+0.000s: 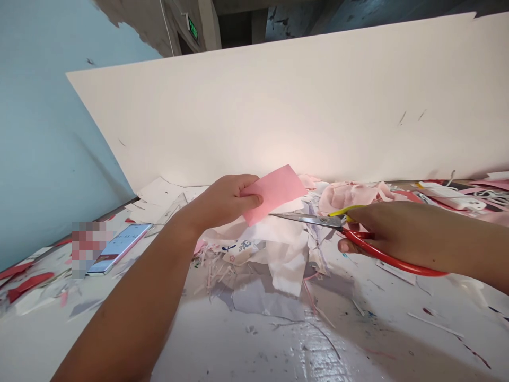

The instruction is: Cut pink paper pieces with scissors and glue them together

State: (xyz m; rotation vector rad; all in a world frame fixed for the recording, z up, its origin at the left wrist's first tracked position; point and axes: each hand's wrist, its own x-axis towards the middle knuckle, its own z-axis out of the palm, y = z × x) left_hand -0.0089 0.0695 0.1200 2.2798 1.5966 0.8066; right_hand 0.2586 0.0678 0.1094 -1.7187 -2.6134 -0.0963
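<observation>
My left hand point(230, 197) pinches a small pink rectangle of paper point(279, 192) by its left end, thumb on top. In my right hand point(392, 229) is a pair of scissors point(360, 241) with red handles and a yellow part near the pivot. The blades point left, and their tip lies at the lower edge of the pink paper; I cannot tell whether it touches. Beneath both hands spreads a heap of paper and fabric scraps point(286, 265), mostly white, with one flower-printed piece point(240, 252).
A tall white board point(278, 111) stands behind the white table point(238, 350). To the left lies a phone point(121, 246) with a lit screen, near red scraps point(29, 286). Crumpled pink cloth point(352, 197) and a white power strip point(451, 196) with cords sit at the right.
</observation>
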